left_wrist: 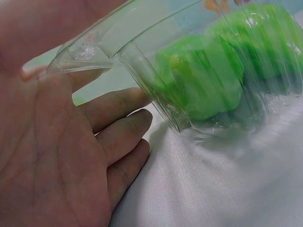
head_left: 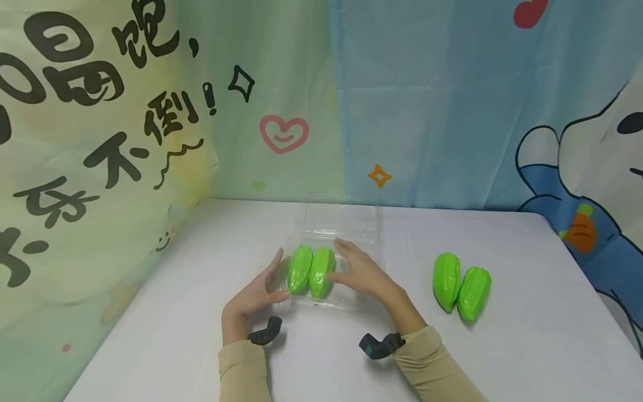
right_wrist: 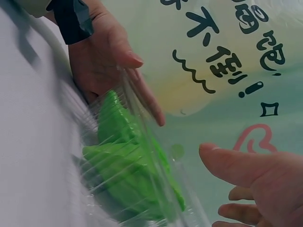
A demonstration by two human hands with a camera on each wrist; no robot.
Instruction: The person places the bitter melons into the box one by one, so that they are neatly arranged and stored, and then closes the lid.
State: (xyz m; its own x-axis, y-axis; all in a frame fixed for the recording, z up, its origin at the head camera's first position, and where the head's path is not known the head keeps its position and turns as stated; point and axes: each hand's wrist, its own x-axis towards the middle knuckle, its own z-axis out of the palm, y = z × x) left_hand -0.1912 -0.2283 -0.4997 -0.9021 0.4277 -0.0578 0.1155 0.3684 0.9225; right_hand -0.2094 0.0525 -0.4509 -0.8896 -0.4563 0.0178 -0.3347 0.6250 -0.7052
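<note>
White cloth (head_left: 166, 335) covers the table. On the left, the left hand (head_left: 258, 290) has loose fingers touching the side of a clear plastic box (head_left: 344, 303), its lid folded back. Two long, shiny green, lumpy things (head_left: 300, 269) sit inside. The right hand (head_left: 364, 272) is spread above the box, gripping nothing. Farther right, two more green lumpy things (head_left: 474, 293) lie side by side.
</note>
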